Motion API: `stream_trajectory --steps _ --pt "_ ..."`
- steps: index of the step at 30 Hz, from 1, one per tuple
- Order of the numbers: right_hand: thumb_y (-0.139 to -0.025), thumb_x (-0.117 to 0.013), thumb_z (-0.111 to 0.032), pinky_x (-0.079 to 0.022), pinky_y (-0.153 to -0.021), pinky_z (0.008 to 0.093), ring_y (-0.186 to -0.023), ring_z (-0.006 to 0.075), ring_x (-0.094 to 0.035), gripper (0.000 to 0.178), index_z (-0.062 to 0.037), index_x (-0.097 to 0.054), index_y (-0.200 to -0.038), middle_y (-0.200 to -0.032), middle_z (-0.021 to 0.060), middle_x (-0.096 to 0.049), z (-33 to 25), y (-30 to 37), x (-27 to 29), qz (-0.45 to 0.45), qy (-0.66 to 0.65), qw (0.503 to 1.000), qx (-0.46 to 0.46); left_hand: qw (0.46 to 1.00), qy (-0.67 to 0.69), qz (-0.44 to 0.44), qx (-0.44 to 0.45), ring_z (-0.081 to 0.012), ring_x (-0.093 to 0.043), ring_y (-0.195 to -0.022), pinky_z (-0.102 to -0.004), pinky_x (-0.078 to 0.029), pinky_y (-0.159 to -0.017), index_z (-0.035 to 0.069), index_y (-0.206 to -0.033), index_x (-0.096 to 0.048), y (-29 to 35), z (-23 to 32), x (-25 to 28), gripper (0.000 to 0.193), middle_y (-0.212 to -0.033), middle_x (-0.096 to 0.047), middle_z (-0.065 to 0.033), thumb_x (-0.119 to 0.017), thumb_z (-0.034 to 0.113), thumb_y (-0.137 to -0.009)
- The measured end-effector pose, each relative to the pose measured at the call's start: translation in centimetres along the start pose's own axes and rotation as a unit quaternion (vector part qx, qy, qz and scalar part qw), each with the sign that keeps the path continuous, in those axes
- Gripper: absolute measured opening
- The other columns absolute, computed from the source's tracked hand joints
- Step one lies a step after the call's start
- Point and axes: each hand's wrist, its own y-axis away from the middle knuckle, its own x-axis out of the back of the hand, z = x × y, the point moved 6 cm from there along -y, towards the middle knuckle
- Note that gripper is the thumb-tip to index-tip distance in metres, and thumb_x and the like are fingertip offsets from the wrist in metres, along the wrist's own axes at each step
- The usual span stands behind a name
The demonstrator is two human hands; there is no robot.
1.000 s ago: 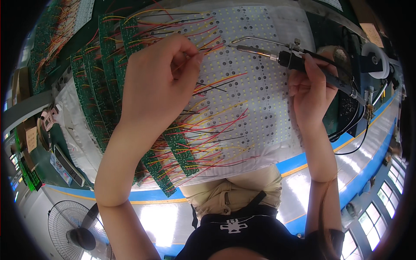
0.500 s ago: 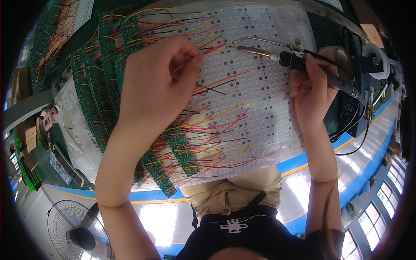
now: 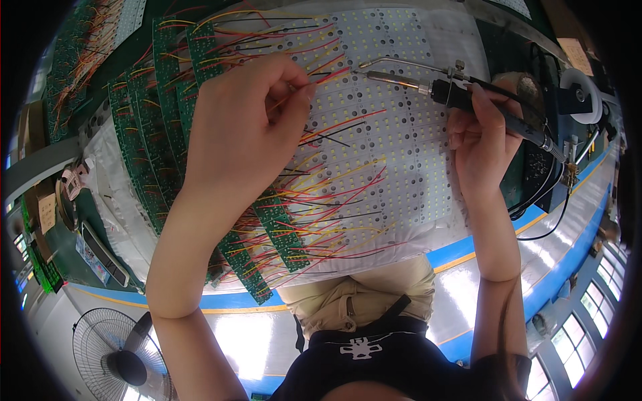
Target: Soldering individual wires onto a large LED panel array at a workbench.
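My left hand (image 3: 244,120) is closed in a pinch on a red wire (image 3: 334,75), whose end sticks out past the fingertips over a white LED panel (image 3: 408,154). A soldering iron (image 3: 448,92) is gripped in my right hand (image 3: 485,137), its metal tip (image 3: 384,77) pointing left, close to the wire's end. Whether tip and wire touch is too small to tell. Along the iron runs a thin curved metal feed tube (image 3: 401,61), ending near the tip. Green circuit boards (image 3: 284,234) with red, yellow and black wires lie beneath and around my left hand.
At the right stand a white spool (image 3: 582,95) and black cables (image 3: 535,200). More wired boards (image 3: 70,73) lie at the far left. A phone-like slab (image 3: 103,254) rests on the left table edge. A fan (image 3: 124,361) stands on the floor at lower left.
My left hand, with the red wire and the boards under it, has shifted very slightly to the right. The soldering iron and my right hand have stayed in place.
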Motion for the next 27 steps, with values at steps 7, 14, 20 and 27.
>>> stream_trajectory --steps 7,14,20,27 --pt "-0.083 -0.053 -0.009 -0.031 -0.034 0.0238 -0.041 0.0148 -0.047 0.009 -0.0006 -0.053 -0.087 -0.064 0.0078 -0.052 0.07 -0.10 0.20 -0.004 0.045 0.999 0.018 1.000 0.003 -0.001 0.001 -0.0027 -0.049 -0.055 -0.0176 -0.040 -0.050 -0.002 -0.083 -0.059 -0.02 -0.01 -0.02 0.004 -0.064 -0.057 -0.0024 -0.059 0.001 -0.080" --pt "-0.081 -0.056 -0.004 -0.031 -0.036 0.0230 -0.043 0.0123 -0.046 0.006 -0.0015 -0.052 -0.085 -0.062 0.0050 -0.050 -0.14 0.11 -0.04 -0.012 0.062 0.998 0.019 1.000 -0.001 -0.004 0.002 -0.0043 -0.053 -0.058 -0.0184 -0.043 -0.052 -0.002 -0.084 -0.058 -0.01 -0.14 -0.05 0.005 -0.068 -0.060 -0.0040 -0.059 0.000 -0.080" --pt "-0.081 -0.056 -0.003 -0.031 -0.039 0.0227 -0.044 0.0110 -0.044 0.005 -0.0027 -0.052 -0.084 -0.064 0.0039 -0.050 -0.22 0.14 -0.13 -0.018 0.066 0.998 0.013 1.000 -0.012 -0.009 0.002 -0.0048 -0.055 -0.059 -0.0187 -0.044 -0.053 -0.002 -0.084 -0.058 -0.04 -0.14 -0.03 0.005 -0.070 -0.061 -0.0047 -0.058 0.000 -0.080" --pt "-0.080 -0.055 -0.003 -0.032 -0.039 0.0232 -0.043 0.0114 -0.044 0.006 -0.0038 -0.052 -0.085 -0.066 0.0038 -0.051 -0.17 0.11 -0.05 -0.010 0.058 0.998 0.011 1.000 -0.010 -0.009 0.003 -0.0050 -0.055 -0.060 -0.0188 -0.045 -0.053 -0.002 -0.084 -0.058 -0.05 -0.15 -0.08 0.005 -0.070 -0.061 -0.0043 -0.058 -0.001 -0.080"
